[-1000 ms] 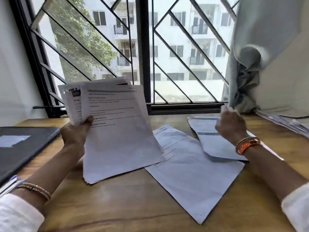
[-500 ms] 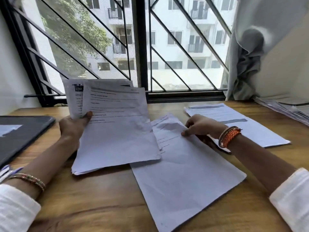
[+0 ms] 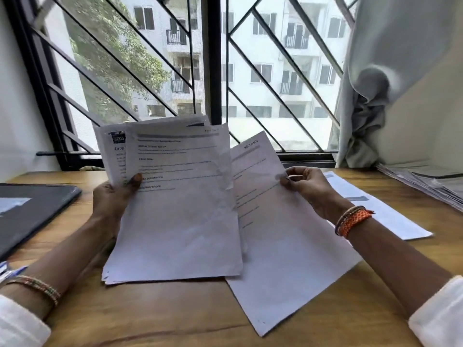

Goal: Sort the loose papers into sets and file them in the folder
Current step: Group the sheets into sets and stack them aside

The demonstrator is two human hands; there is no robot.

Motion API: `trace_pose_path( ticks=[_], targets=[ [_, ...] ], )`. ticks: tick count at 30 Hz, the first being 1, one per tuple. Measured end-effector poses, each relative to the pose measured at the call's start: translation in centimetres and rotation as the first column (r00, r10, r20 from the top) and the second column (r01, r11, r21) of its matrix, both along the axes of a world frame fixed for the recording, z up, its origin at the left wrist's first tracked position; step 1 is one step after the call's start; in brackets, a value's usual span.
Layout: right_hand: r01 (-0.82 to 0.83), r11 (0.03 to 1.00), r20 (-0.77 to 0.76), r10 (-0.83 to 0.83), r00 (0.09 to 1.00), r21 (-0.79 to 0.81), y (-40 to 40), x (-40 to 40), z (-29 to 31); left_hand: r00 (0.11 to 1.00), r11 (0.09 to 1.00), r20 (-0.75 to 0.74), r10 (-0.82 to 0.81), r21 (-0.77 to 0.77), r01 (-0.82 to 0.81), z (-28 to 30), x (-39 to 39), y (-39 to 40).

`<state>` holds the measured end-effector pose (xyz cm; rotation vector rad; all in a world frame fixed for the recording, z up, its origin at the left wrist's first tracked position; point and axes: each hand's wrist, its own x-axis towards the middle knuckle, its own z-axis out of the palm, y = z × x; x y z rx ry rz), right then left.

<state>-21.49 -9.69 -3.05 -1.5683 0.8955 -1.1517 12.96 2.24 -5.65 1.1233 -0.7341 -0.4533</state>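
Hands: left (image 3: 112,199) gripping upright stack (image 3: 175,209), right (image 3: 308,186) pinching right-leaning sheet (image 3: 283,246).

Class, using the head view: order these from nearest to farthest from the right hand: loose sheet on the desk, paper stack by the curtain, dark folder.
1. Loose sheet, just right of the right hand.
2. Paper stack, far right.
3. Dark folder, far left.

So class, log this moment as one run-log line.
left hand: holds paper stack | right hand: pinches single sheet | folder: untouched
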Motion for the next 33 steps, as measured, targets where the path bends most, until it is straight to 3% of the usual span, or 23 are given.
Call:
trace_pose_path(
  ticks=[6, 10, 13, 16, 19, 22, 26, 33],
  targets=[
    [0.022, 1.000, 0.012, -0.022, 1.000, 0.022, 0.3, -0.1, 0.2, 1.000, 1.000, -0.007, -0.019, -0.018, 0.019, 0.3, 0.3, 0.0],
    [0.044, 0.998, 0.023, -0.045, 0.999, 0.038, 0.4, -0.4, 0.3, 0.989, 0.991, -0.086, -0.122, -0.062, 0.117, 1.1, 0.0, 0.0],
    [0.236, 0.971, 0.019, -0.236, 0.972, -0.040, 0.1, -0.6, 0.2, 0.971, 0.979, -0.131, -0.200, -0.066, 0.193, 1.5, -1.1, -0.1],
    [0.385, 0.918, 0.071, -0.380, 0.922, -0.090, 0.6, 0.1, -0.4, 0.990, 0.990, -0.024, -0.141, -0.001, 0.141, 1.6, -4.1, -0.6],
    [0.252, 0.965, 0.135, -0.241, 0.961, -0.069, 2.7, 2.5, -0.8, 0.981, 0.997, 0.193, -0.008, 0.077, -0.007, 0.7, -7.0, -0.9],
    [0.038, 0.996, 0.159, -0.025, 0.987, -0.081, 5.2, 4.3, -0.6, 0.912, 0.978, 0.402, 0.084, 0.140, -0.152, 0.0, -8.1, -0.6],
    [-0.056, 0.998, 0.239, 0.051, 0.970, 0.013, 5.3, 4.4, -1.1, 0.953, 0.986, 0.303, 0.027, 0.146, -0.075, -0.7, -7.4, -0.4],
    [-0.107, 0.971, 0.426, 0.007, 0.905, 0.212, 4.8, 4.2, -0.6, 0.994, 0.994, 0.098, -0.050, 0.099, 0.041, -0.3, -7.0, -0.9]
  ],
)
